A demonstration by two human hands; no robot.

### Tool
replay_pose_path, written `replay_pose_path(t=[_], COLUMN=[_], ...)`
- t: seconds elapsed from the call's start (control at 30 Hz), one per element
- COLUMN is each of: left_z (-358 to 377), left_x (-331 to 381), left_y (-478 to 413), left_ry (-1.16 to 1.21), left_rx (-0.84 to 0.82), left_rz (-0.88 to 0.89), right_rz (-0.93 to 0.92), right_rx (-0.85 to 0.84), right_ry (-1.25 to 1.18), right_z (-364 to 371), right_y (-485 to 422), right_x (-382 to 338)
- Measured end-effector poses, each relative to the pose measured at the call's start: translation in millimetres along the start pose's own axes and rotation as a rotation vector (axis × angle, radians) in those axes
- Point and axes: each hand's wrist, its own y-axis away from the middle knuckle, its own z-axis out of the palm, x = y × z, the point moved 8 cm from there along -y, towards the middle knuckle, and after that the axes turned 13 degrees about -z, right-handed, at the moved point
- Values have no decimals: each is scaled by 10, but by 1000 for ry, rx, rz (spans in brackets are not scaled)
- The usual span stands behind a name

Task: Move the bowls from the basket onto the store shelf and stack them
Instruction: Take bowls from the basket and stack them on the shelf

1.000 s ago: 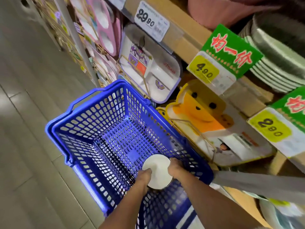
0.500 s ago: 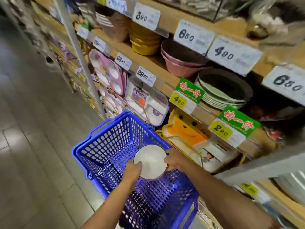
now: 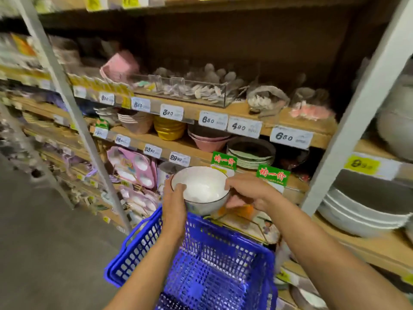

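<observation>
A white bowl (image 3: pixel 201 190) with a thin dark rim hangs above the far edge of the blue plastic basket (image 3: pixel 207 271). My left hand (image 3: pixel 174 204) grips its left side, thumb over the rim. On the right rim sit the curled fingers of my right hand (image 3: pixel 248 190). The bowl is level with the wooden store shelf (image 3: pixel 196 153) that carries stacks of pink, yellow and green bowls. I see no other bowl on the basket's mesh floor.
Price tags (image 3: pixel 213 120) line the shelf edges, with green signs (image 3: pixel 273 175) below. Grey uprights (image 3: pixel 357 104) frame the bay. Divided children's trays (image 3: pixel 134 166) hang lower left. Large grey bowls (image 3: pixel 366 211) sit at right. Grey floor lies to the left.
Both hands have lifted the white bowl out of the basket, up to shelf height. The view has tilted up from the basket to the shelves.
</observation>
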Motion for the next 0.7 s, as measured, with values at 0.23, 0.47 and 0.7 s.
replay_pose_path(t=[0.23, 0.47, 0.7], left_z=[422, 1195, 2275], left_x=[561, 791, 613], left_y=[400, 1221, 2249], left_ry=[247, 324, 317], left_rx=[-105, -309, -609], left_rz=[-2, -19, -214], right_rz=[-135, -317, -364], right_rx=[132, 282, 370], right_ry=[-37, -30, -398], right_z=[-403, -1254, -2305], right_y=[800, 1704, 2532], right_x=[-544, -714, -521])
